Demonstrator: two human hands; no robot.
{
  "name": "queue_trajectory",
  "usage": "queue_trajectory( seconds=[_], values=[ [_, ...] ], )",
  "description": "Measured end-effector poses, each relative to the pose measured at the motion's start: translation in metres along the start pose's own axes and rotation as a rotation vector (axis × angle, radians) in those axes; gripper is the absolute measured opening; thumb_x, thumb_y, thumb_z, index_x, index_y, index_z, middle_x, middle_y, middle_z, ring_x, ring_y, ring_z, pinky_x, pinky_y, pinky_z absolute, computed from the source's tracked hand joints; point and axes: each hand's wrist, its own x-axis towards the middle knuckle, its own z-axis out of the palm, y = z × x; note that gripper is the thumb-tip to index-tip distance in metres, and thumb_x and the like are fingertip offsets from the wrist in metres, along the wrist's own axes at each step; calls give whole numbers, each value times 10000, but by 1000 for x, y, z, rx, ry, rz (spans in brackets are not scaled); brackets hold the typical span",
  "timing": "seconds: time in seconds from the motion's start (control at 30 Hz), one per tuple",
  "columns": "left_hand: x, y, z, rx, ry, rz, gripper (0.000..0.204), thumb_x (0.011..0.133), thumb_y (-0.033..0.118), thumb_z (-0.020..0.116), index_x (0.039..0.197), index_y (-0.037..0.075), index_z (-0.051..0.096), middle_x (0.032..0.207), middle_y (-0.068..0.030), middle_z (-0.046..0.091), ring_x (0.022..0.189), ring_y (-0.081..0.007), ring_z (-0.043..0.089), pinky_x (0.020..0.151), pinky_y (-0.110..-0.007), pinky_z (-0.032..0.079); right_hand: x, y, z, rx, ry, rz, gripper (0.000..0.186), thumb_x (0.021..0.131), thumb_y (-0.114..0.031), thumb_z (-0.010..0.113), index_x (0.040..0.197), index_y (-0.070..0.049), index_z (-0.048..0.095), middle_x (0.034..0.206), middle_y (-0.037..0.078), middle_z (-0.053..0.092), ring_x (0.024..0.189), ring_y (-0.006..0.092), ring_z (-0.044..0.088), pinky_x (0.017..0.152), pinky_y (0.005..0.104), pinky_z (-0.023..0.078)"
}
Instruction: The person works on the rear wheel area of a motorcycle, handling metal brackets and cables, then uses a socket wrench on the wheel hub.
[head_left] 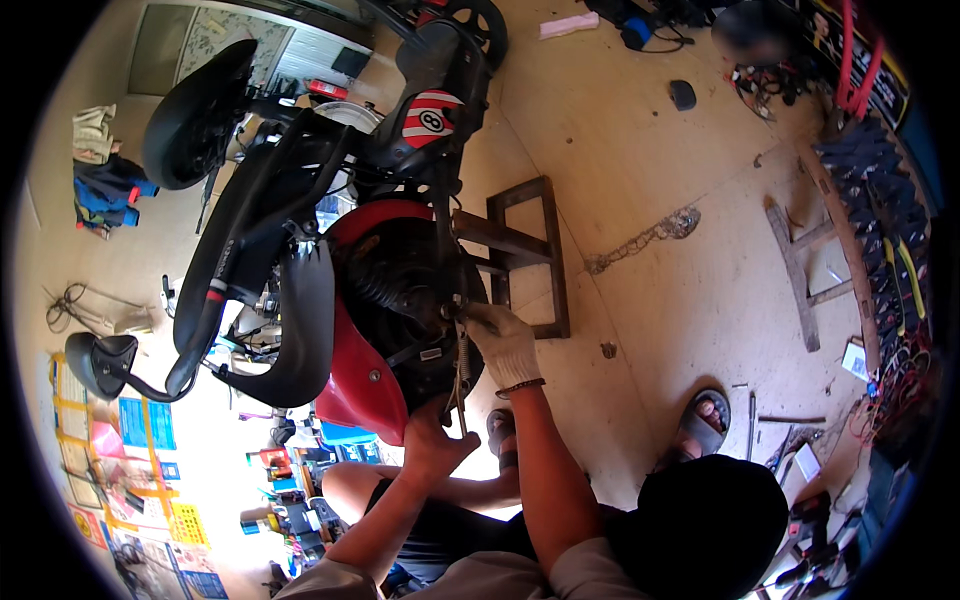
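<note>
A red and black motorbike [362,360] stands in front of me, its dark mechanical parts exposed beside a red panel. My right hand [500,345] wears a whitish knitted glove, and its fingers are closed at a small metal fitting [452,308] on the motorbike's side. Whatever they grip is too small to make out. Just below them hangs a coil spring [463,357]. My left hand [437,447] is bare and reaches up against the lower edge of the red panel, thumb stretched to the right. Its other fingers are largely hidden behind the parts there.
Beyond my right hand stands a dark frame stand [550,255] on the floor. A wooden frame [800,275] lies farther right, near a rack of tools [885,220]. Low at the right is a large black rounded shape [710,525]. Boxes and small items crowd the lower left.
</note>
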Motion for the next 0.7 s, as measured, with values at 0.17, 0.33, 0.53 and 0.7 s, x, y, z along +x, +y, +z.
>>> queue_trajectory(
  seconds=[0.17, 0.33, 0.53, 0.7],
  values=[
    [-1, -2, -1, -11, -7, -36, 603, 648, 208, 840, 1191, -16, 704, 810, -133, 659, 731, -253, 654, 699, -376, 550, -2, -12, -3, -180, -8, -86, 250, 928, -169, 707, 1136, -53, 783, 1090, 156, 766, 1033, 290, 748, 922, 361, 572],
    [-1, -1, 0, -18, 21, -6, 580, 647, 227, 842, 1158, -13, 709, 770, -135, 644, 694, -291, 657, 661, -407, 545, 0, -17, 0, -294, 12, -152, 242, 930, -196, 697, 1113, -68, 790, 1077, 156, 765, 1031, 325, 737, 917, 394, 569],
    [-3, -13, 6, 21, 36, 9, 570, 653, 271, 858, 1125, -5, 698, 770, -142, 648, 705, -312, 670, 658, -421, 549, 3, -24, -2, -427, -51, -152, 248, 926, -218, 683, 1110, -96, 796, 1087, 180, 751, 1026, 377, 711, 907, 441, 559],
    [-2, -17, 7, 27, 38, 19, 581, 660, 280, 855, 1144, 5, 690, 774, -147, 652, 711, -327, 672, 657, -424, 549, 4, -26, -3, -486, -75, -156, 253, 922, -202, 669, 1113, -93, 794, 1086, 182, 752, 1028, 380, 712, 908, 442, 562]
  ],
)
